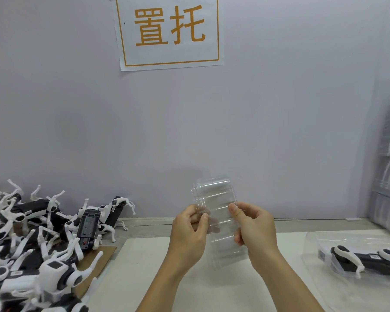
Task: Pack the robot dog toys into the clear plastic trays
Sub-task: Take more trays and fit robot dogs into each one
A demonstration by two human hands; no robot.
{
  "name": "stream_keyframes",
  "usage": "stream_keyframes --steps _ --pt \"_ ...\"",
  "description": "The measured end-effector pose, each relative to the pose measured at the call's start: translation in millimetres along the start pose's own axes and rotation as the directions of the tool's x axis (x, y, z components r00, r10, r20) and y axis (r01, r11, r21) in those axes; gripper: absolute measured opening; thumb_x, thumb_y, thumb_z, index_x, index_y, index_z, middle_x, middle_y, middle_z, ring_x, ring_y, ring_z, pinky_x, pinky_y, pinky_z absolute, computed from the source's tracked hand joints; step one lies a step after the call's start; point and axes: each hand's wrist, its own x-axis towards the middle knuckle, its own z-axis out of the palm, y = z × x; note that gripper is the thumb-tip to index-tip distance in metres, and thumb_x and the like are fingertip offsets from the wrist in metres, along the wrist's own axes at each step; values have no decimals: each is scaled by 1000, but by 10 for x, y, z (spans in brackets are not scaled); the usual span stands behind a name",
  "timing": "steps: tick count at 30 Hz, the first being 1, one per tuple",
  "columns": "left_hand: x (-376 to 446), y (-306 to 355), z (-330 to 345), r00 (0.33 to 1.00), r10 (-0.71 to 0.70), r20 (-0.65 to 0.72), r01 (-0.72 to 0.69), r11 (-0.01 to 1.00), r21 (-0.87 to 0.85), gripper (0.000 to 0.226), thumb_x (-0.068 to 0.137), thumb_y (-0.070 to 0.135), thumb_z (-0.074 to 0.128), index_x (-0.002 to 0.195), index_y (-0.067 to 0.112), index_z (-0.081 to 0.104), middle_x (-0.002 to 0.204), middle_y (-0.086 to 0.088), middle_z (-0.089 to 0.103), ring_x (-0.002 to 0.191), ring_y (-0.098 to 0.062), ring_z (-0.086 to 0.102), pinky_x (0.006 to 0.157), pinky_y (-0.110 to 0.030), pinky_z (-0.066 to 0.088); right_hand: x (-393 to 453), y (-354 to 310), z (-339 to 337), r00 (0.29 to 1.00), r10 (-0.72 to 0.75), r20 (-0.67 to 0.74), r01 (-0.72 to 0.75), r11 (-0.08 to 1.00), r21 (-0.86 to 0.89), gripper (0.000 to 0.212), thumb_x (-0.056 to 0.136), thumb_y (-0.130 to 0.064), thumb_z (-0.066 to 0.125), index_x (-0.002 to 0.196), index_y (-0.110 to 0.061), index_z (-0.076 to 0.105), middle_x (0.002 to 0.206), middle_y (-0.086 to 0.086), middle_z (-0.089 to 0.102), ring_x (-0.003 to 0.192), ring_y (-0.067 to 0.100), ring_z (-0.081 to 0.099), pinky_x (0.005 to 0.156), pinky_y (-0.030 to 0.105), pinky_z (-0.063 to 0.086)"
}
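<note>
Head view: clear tray held in both hands, toys waiting to one side

Item: clear ribbed plastic tray (221,221), empty, held up in front of the pale wall above the white work mat (189,284). Its long axis runs up and away from the person, the top end tipped slightly to the right. The material is thin, glossy and see-through (the fingers show through it).

Holding: left hand (188,237) pinches the tray's left edge between thumb and curled fingers; right hand (254,230) grips the right edge, thumb on the near face. Both hands sit at the tray's middle, one on each side.

Stock: heap of white-and-black robot dog toys (41,239) lies left of the tray, so the left hand is nearer to it.

Done: one black-and-white toy in a clear shell (360,260) rests right of the tray. Judged step: readying this tray for its dog.
</note>
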Motion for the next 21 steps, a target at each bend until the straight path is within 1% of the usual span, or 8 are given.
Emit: stream_keyframes --steps 4,8,11,15,19,21 --pt "-3 0 12 1000 1 17 -1 1000 2 15 101 3 48 100 6 62 84 -7 76 74 -23 74 74 -28 58 5 21 18 998 -43 -53 41 999 -31 5 87 -18 76 91 -18 73 85 0 72 33 17 48 37 22 40" --pt "-12 29 35 1000 14 9 -14 1000 -21 16 101 2 47 100 7 63 87 -6 76 77 -22 74 71 -21 55 17 23 35 991 -92 -94 89 995 -41 5 85 -18 77 89 -21 74 81 -3 74 34 17 51 38 20 41" --pt "-5 50 49 1000 10 4 -10 999 -45 16 101 2 48 98 7 62 87 -7 76 77 -23 75 71 -20 55 24 13 25 987 -113 -113 109 993 -38 6 84 -17 79 87 -22 76 77 -6 75 34 16 52 38 20 41" --pt "-16 56 38 1000 -11 4 11 997 -78 14 101 2 48 99 6 61 87 -6 76 78 -23 75 71 -20 54 33 2 -2 987 -112 -117 110 994 -25 7 82 -16 80 86 -22 78 75 -5 75 34 15 52 38 20 42" --pt "-20 37 6 999 -44 -16 42 995 -86 14 102 3 48 98 6 61 86 -7 76 77 -24 75 70 -18 54 14 -1 -5 992 -107 -72 106 994 -18 8 82 -15 80 87 -22 77 76 -6 75 35 15 52 39 21 42" --pt "-18 29 7 998 -47 -29 44 994 -96 16 102 1 47 98 7 61 86 -6 76 79 -23 75 70 -18 54 9 0 -3 992 -106 -74 105 994 -19 8 83 -15 79 87 -21 77 77 -6 76 35 16 53 39 22 42"
